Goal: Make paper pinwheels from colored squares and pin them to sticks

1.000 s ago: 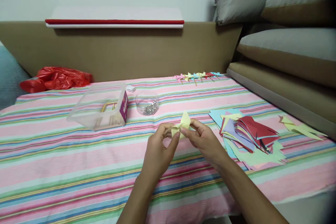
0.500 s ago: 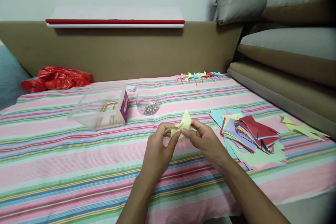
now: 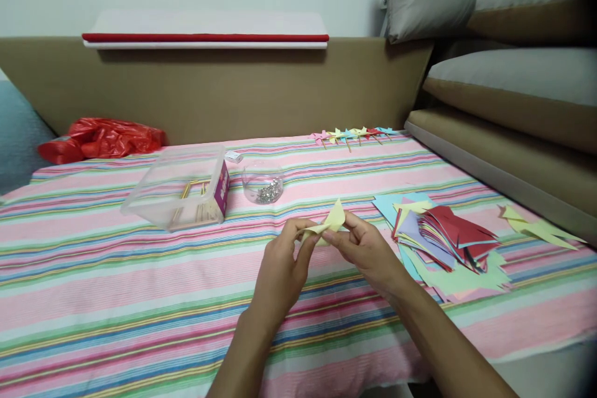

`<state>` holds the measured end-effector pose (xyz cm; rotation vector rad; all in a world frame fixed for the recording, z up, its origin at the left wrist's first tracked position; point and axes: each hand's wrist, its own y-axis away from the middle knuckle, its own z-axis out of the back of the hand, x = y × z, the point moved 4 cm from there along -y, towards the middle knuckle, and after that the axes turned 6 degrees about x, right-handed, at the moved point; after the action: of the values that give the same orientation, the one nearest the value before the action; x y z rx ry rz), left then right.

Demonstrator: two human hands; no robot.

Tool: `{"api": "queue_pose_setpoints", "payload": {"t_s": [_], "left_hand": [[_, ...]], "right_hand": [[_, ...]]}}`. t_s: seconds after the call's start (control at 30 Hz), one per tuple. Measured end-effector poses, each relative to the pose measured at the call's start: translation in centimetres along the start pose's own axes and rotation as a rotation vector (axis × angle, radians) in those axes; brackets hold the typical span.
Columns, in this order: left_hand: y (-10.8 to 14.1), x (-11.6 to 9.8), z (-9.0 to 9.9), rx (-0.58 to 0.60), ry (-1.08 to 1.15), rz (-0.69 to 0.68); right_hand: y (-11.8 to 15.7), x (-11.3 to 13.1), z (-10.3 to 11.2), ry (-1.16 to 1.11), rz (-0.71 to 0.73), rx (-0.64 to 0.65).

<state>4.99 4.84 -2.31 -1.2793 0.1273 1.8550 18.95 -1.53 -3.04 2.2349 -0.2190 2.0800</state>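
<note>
A pale yellow paper pinwheel [image 3: 334, 217] is held up between both hands over the striped cloth, its blades folded in toward the middle. My left hand [image 3: 283, 264] pinches its left side between thumb and fingers. On the other side, my right hand [image 3: 368, 254] is closed on it, the thumb pressed near the centre. Fingers and folded paper hide the centre, so I cannot tell whether a pin is there. Beyond the hands stands a round clear tub [image 3: 262, 185] with small silvery pins inside.
Left of the tub lies a clear plastic box [image 3: 153, 208] with thin sticks. Cut coloured paper [image 3: 448, 242] is piled at right, with yellow pieces [image 3: 536, 229] beyond. Several finished pinwheels [image 3: 347, 135] lie at the back. A red plastic bag [image 3: 107, 140] sits back left; cushions [image 3: 508, 124] are stacked right.
The yellow pinwheel has tilted, its upper tip shifting slightly to the right and down. Both hands keep their grip in nearly the same place.
</note>
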Motion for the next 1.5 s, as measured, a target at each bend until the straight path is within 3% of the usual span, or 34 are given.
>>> {"api": "queue_pose_setpoints", "payload": {"t_s": [0.1, 0.23, 0.37, 0.67, 0.87, 1.07, 1.3, 1.5], "left_hand": [[0.3, -0.6, 0.4, -0.015, -0.135, -0.129], [0.9, -1.9, 1.0, -0.024, -0.258, -0.355], [1.5, -2.5, 1.2, -0.036, -0.277, -0.467], [1.5, -2.5, 1.0, -0.036, -0.220, -0.471], [1.4, -2.2, 1.0, -0.054, -0.181, -0.404], [0.8, -1.9, 1.1, -0.197, -0.148, -0.270], [0.3, -1.9, 1.1, -0.186, -0.097, -0.292], [0.3, -1.0, 1.2, -0.127, -0.080, -0.134]], "right_hand": [[0.4, 0.5, 0.3, 0.102, 0.070, -0.019], [1.4, 2.0, 0.5, 0.291, 0.315, -0.034], [2.3, 3.1, 0.3, 0.448, 0.491, -0.053], [2.7, 3.5, 0.2, 0.488, 0.600, -0.090], [2.7, 3.7, 0.1, 0.462, 0.650, -0.096], [2.5, 2.7, 0.0, 0.450, 0.526, -0.195], [1.8, 0.8, 0.9, 0.424, 0.209, -0.240], [1.0, -0.7, 1.0, 0.329, 0.096, -0.187]]}}
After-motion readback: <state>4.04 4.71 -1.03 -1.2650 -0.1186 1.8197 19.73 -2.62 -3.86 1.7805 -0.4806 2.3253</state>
